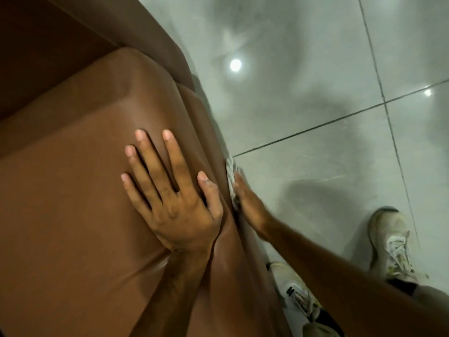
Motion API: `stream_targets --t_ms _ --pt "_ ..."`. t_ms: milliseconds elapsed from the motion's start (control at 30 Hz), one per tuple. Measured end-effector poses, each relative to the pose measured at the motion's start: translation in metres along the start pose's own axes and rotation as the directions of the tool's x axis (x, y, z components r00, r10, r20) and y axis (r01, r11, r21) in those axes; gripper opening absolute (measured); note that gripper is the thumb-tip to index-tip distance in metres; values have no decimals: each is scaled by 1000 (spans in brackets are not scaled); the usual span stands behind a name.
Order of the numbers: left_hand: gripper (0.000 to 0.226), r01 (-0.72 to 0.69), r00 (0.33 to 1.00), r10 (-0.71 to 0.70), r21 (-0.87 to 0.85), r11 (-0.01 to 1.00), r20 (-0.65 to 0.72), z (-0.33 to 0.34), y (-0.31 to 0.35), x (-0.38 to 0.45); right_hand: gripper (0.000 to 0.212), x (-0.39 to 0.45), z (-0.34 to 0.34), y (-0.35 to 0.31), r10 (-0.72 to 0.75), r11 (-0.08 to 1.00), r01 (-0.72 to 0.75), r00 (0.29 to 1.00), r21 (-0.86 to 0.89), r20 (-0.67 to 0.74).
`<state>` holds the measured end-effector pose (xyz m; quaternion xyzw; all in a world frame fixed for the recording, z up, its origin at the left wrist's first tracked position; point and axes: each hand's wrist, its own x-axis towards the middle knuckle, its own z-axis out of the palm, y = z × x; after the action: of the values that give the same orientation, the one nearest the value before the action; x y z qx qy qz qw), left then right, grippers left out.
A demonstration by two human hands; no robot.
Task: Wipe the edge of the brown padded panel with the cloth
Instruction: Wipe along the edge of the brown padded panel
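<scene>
Pressing flat, the right hand (247,205) pins the cloth (232,177) against the outer side edge of the brown padded panel (73,203), fingers together and straight. The left hand (170,198) is spread on top, fingers apart, holding nothing. Risk noted: with no grip on it, the cloth may be shed to the tiled floor (315,69). Shoes (391,242) are seen close beside the panel; little foot room is left.

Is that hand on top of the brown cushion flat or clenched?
Flat: the left hand rests palm down, fingers spread, on the brown padded panel.
</scene>
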<state>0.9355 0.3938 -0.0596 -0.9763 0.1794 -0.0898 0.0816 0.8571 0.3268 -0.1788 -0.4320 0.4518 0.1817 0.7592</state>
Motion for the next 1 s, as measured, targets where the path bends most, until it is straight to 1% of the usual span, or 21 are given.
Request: stream_targets --t_ms 33,67,100,133,167,200,233,300,367,467,567,633,700,733,800,867,933,1000 --pt "70 5 1000 -5 -3 1000 5 -1 0 0 54 -21 1 5 26 999 -26 1000 22 -1" --pt "71 8 1000 -8 -2 1000 5 -2 0 0 58 -35 4 0 -1 1000 1 1000 30 24" --pt "71 5 1000 -5 4 1000 2 -2 -1 1 61 -39 9 -11 -82 996 79 994 36 73" --pt "71 -4 1000 4 12 1000 -2 -1 -1 1 60 -32 13 -24 -185 983 184 975 18 121" --pt "71 -13 1000 13 16 1000 -8 0 -1 1 55 -17 16 -38 -268 958 281 950 -62 160" --pt "70 -18 1000 19 19 1000 -13 2 -1 0 53 1 20 -52 -319 927 346 930 -142 185" --pt "70 -19 1000 19 24 1000 -21 3 -1 -2 52 18 22 -61 -345 906 378 921 -191 182" --pt "70 -16 999 18 45 999 -41 4 0 -2 52 40 19 -56 -307 931 319 947 -177 93" --pt "70 -19 999 20 49 999 -37 5 0 -1 51 33 7 -19 -220 965 224 975 -135 41" --pt "70 -15 999 17 32 999 -45 0 -1 0 51 -28 -22 68 -32 994 30 999 -109 -16" --pt "70 -7 1000 7 9 1000 -24 -8 1 2 51 -110 -40 132 45 989 -48 999 -138 -24" --pt "73 -10 998 12 -44 999 55 -16 -3 1 46 -152 -37 139 55 993 -57 998 -100 -20" --pt "72 -52 987 70 -129 990 143 -31 -10 -23 41 -160 -29 114 4 995 -2 1000 -101 18" --pt "71 -71 977 103 -171 983 187 -40 -15 -50 40 -153 -24 99 -53 990 57 998 -127 35" --pt "69 -89 949 145 -204 975 279 -55 -26 -132 43 -123 -16 75 -176 965 184 983 -187 60" --pt "70 -50 946 114 -210 976 304 -70 -29 -218 50 -93 -17 71 -245 931 260 965 -256 90" --pt "69 28 955 41 -228 973 292 -72 -28 -266 51 -84 -29 98 -230 932 239 971 -273 65" --pt "69 61 962 1 -216 975 274 -65 -25 -276 50 -108 -48 154 -102 966 101 995 -237 10"
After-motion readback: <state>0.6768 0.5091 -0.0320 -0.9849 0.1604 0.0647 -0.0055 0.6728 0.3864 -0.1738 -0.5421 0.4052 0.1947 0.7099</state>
